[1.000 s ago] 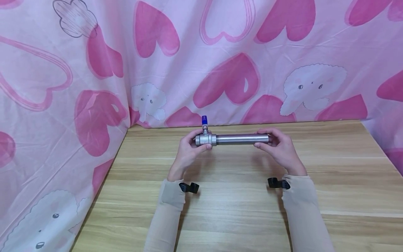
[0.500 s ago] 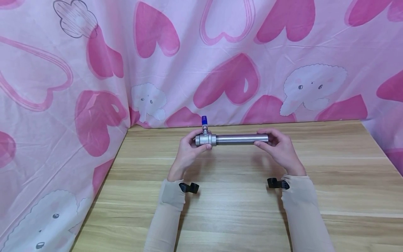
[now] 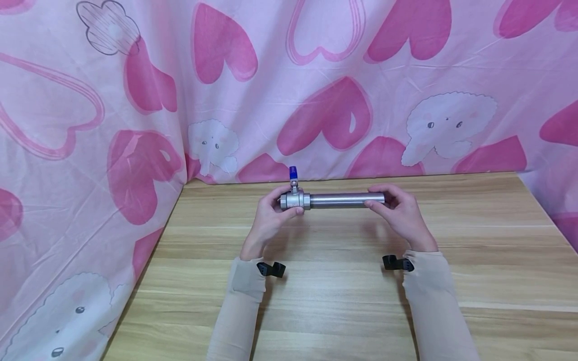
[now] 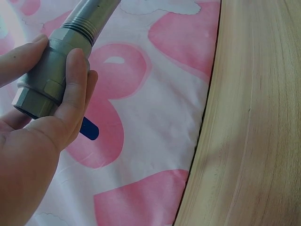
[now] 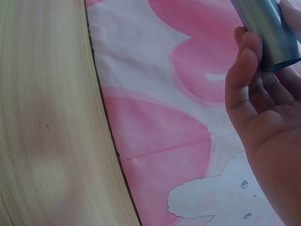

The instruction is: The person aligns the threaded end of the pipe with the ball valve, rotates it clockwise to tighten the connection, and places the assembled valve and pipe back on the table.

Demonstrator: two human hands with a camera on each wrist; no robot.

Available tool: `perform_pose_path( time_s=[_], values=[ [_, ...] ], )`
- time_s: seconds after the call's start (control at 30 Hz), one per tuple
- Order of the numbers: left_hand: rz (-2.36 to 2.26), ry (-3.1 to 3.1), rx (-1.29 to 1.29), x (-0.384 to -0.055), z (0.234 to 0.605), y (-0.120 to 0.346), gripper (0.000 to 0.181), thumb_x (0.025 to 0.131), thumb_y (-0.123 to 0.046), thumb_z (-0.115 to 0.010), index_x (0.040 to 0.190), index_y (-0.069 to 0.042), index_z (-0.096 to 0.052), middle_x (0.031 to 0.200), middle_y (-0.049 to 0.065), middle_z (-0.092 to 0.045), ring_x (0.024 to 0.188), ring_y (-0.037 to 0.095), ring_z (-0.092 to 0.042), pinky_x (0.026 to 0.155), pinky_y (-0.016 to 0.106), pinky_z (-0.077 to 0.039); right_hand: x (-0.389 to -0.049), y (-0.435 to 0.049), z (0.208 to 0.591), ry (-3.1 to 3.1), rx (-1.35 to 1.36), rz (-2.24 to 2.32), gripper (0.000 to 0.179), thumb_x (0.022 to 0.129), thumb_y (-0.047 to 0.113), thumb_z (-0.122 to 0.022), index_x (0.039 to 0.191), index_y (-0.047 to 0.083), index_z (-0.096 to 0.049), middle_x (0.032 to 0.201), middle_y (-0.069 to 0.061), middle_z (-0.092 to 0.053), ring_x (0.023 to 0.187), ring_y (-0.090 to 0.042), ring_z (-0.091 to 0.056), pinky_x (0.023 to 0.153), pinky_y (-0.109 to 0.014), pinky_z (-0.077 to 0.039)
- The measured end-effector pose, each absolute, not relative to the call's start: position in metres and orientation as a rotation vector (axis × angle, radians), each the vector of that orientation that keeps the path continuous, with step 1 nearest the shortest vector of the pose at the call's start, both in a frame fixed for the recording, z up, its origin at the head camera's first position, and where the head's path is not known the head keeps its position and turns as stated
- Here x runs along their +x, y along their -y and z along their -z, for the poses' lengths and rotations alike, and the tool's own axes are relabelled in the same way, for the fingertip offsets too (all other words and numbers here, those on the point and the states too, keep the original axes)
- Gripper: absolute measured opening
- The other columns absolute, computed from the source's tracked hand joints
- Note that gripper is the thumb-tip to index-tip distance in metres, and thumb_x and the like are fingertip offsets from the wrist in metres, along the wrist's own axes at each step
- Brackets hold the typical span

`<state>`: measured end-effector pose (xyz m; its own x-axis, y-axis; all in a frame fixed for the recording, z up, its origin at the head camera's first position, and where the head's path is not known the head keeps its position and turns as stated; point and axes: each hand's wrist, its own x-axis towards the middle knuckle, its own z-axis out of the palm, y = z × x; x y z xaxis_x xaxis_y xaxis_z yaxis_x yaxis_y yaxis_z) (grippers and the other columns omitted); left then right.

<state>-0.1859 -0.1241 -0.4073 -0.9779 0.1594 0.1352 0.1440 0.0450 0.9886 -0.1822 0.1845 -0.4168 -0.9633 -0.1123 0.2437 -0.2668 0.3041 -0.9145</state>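
Note:
A metal ball valve (image 3: 295, 199) with a blue lever handle (image 3: 293, 173) is joined to a steel pipe (image 3: 338, 200), held level above the table. My left hand (image 3: 267, 215) grips the valve body, thumb on the near side and fingers behind. In the left wrist view, threads (image 4: 79, 29) show on the pipe where it enters the valve's hex end. My right hand (image 3: 404, 213) holds the pipe's free end between thumb and fingers. The right wrist view shows the open pipe end (image 5: 273, 40) between the right hand's curled fingers and thumb.
A wood-grain table (image 3: 334, 301) lies under both hands. Pink heart-patterned cloth (image 3: 253, 115) hangs along its back and left edges. A black wrist camera mount (image 3: 272, 269) sits on the left sleeve, another mount (image 3: 397, 262) on the right.
The right hand and wrist have shifted very slightly to the left. The valve, pipe and left hand have stayed in almost the same place.

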Motion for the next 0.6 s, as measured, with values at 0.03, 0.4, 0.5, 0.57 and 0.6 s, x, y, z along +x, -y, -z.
perform_pose_path(
  time_s=[0.03, 0.4, 0.5, 0.57, 0.6],
  values=[
    [-2.138, -2.264, 0.330, -0.1858, 0.4072, 0.1241, 0.061, 0.074, 0.006, -0.077, 0.131, -0.003, -0.056, 0.126, 0.021, -0.059, 0.095, 0.018, -0.061, 0.080, 0.022, -0.056, -0.1823, -0.1846, 0.4169, 2.435, 0.346, -1.739, 0.036, 0.088, 0.018, -0.071, 0.120, 0.003, -0.063, 0.100, 0.007, -0.061, 0.084, -0.007, -0.058, 0.070, -0.014, -0.053],
    [-2.145, -2.266, 0.359, -0.1856, 0.4067, 0.1248, 0.060, 0.074, 0.006, -0.076, 0.130, -0.003, -0.057, 0.126, 0.021, -0.060, 0.096, 0.018, -0.061, 0.081, 0.022, -0.056, -0.1811, -0.1832, 0.4148, 2.394, 0.392, -1.806, 0.039, 0.086, 0.013, -0.073, 0.122, 0.006, -0.061, 0.109, 0.007, -0.064, 0.090, -0.007, -0.059, 0.075, -0.014, -0.054],
    [-2.136, -2.269, 0.360, -0.1855, 0.4066, 0.1247, 0.061, 0.074, 0.006, -0.077, 0.130, -0.003, -0.056, 0.126, 0.020, -0.059, 0.097, 0.018, -0.062, 0.082, 0.022, -0.056, -0.1805, -0.1836, 0.4134, 2.372, 0.413, -1.837, 0.043, 0.081, 0.007, -0.076, 0.121, 0.005, -0.060, 0.112, 0.005, -0.065, 0.093, -0.007, -0.060, 0.078, -0.013, -0.054],
    [-2.137, -2.263, 0.360, -0.1853, 0.4064, 0.1247, 0.061, 0.073, 0.006, -0.077, 0.130, -0.003, -0.056, 0.126, 0.020, -0.059, 0.097, 0.018, -0.061, 0.082, 0.023, -0.056, -0.1799, -0.1840, 0.4125, 2.364, 0.429, -1.853, 0.045, 0.079, 0.005, -0.077, 0.121, 0.005, -0.060, 0.114, 0.004, -0.065, 0.094, -0.008, -0.061, 0.079, -0.013, -0.054],
    [-2.141, -2.259, 0.359, -0.1851, 0.4061, 0.1247, 0.061, 0.074, 0.006, -0.077, 0.130, -0.003, -0.056, 0.126, 0.020, -0.059, 0.097, 0.018, -0.061, 0.082, 0.023, -0.056, -0.1797, -0.1843, 0.4124, 2.365, 0.440, -1.854, 0.046, 0.079, 0.004, -0.078, 0.121, 0.005, -0.060, 0.115, 0.003, -0.064, 0.094, -0.008, -0.061, 0.080, -0.013, -0.054]
  ],
)
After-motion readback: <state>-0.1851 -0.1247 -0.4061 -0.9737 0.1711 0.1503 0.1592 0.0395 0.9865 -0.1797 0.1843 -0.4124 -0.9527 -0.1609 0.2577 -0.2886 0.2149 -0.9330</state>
